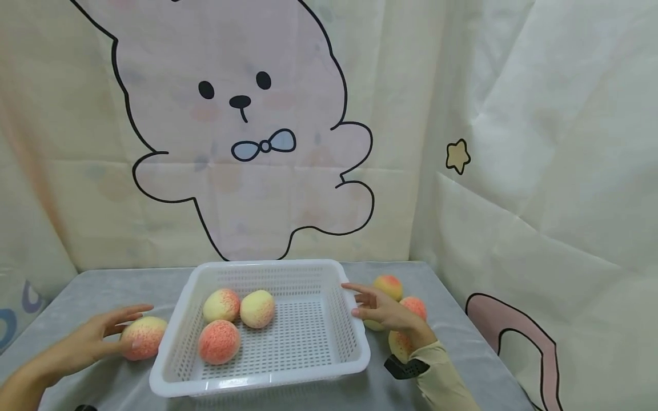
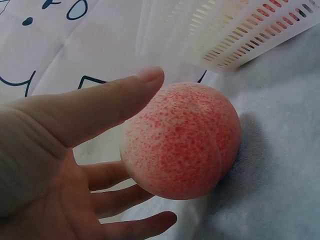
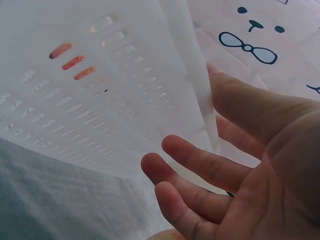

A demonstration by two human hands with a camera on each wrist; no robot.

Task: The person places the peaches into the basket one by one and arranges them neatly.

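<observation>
A white perforated basket [image 1: 257,381] stands mid-table and holds three peaches [image 1: 219,341]. Left of it, my left hand [image 1: 122,330] lies open around a pink-speckled peach [image 1: 145,337] on the cloth. In the left wrist view the thumb [image 2: 100,105] stretches over that peach [image 2: 185,140] and the straight fingers lie under it. My right hand [image 1: 356,300] hovers open at the basket's right rim and holds nothing. Its fingers [image 3: 200,165] are spread next to the basket wall [image 3: 100,100].
Three or more peaches [image 1: 389,285] lie on the grey tablecloth [image 1: 103,285] behind and under my right hand. A black strap [image 1: 406,367] sits on the right wrist. A curtain with a cartoon bunny [image 1: 241,142] closes off the back and the right side.
</observation>
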